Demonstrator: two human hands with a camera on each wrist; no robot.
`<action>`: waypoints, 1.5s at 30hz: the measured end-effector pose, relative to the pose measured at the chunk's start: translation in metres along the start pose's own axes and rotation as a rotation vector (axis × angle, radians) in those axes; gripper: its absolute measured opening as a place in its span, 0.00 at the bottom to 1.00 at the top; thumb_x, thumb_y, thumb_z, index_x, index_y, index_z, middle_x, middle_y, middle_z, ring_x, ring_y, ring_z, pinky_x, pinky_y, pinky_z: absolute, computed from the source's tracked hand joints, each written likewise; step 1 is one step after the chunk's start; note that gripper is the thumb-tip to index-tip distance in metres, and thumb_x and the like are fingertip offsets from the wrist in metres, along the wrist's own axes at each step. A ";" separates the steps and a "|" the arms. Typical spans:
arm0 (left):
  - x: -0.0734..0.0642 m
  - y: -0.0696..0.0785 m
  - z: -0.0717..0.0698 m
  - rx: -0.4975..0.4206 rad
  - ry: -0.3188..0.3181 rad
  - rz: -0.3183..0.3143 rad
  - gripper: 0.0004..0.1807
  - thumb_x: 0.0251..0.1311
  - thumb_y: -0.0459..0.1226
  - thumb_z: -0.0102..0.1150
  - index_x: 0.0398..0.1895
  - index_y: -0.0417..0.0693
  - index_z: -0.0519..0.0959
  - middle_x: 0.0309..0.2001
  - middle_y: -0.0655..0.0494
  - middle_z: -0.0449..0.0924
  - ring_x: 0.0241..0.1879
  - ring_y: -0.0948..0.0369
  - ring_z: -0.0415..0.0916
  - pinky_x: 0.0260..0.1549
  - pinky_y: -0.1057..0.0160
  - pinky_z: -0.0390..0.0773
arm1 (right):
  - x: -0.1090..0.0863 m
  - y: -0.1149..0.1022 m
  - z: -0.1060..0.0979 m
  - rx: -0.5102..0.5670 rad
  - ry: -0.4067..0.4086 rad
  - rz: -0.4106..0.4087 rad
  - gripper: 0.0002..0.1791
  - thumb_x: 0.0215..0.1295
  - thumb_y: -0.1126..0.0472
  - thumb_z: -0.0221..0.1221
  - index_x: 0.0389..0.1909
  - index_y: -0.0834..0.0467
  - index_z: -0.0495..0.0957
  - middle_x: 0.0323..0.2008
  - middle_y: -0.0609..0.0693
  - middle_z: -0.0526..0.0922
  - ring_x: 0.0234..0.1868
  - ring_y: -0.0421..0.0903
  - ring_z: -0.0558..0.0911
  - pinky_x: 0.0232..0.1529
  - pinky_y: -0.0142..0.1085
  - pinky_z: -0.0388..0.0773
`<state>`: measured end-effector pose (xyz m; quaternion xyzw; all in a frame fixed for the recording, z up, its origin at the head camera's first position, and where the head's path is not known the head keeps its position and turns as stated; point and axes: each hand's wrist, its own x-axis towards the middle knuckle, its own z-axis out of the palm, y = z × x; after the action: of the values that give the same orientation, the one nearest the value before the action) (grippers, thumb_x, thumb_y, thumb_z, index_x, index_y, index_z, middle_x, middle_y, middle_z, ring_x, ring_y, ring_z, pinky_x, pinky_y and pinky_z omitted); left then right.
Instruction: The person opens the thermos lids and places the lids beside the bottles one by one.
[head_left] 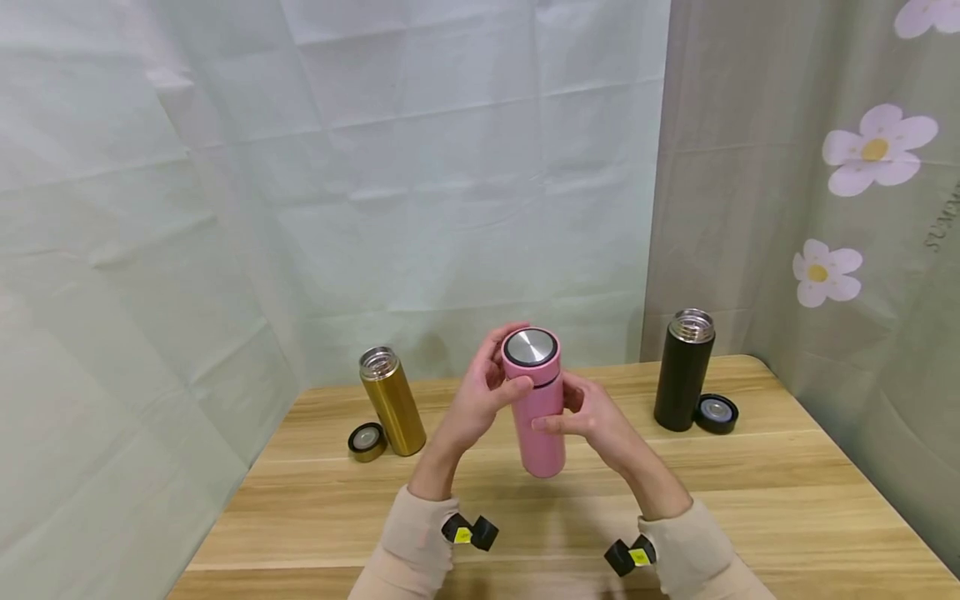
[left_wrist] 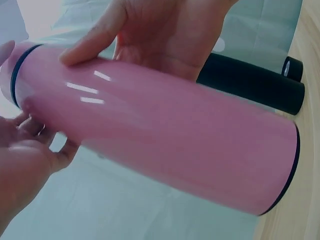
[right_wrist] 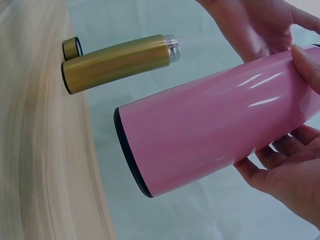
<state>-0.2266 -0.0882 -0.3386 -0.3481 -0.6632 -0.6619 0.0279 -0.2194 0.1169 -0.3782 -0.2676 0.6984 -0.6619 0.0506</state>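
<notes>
A pink thermos (head_left: 542,429) is held up in front of me, over the table, its lid end toward me. Its lid (head_left: 531,348) has a brushed silver top with a dark rim, and sits on the bottle. My left hand (head_left: 480,396) grips the lid, thumb on the near side. Lower down, my right hand (head_left: 596,417) holds the upper body with its thumb across the front. In the left wrist view the thermos body (left_wrist: 190,135) slants across, its dark-edged base near the wooden top. Most of the fingers behind the bottle are hidden in the head view.
On the wooden table (head_left: 337,517), a gold thermos (head_left: 396,408) stands uncapped at left, its lid (head_left: 367,442) beside it. At right stands an uncapped black thermos (head_left: 682,379) with its lid (head_left: 716,413) alongside. Pale curtains (head_left: 450,208) hang behind the table.
</notes>
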 end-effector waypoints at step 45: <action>0.002 0.004 0.006 -0.024 0.344 0.064 0.53 0.57 0.69 0.67 0.77 0.49 0.62 0.67 0.47 0.72 0.65 0.51 0.71 0.67 0.52 0.70 | 0.003 -0.001 0.002 -0.092 0.115 0.024 0.37 0.60 0.56 0.72 0.71 0.55 0.73 0.61 0.55 0.81 0.59 0.57 0.80 0.61 0.56 0.77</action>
<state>-0.2239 -0.0827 -0.3347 -0.2510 -0.6293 -0.7183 0.1580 -0.2209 0.1141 -0.3764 -0.2228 0.7330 -0.6427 0.0062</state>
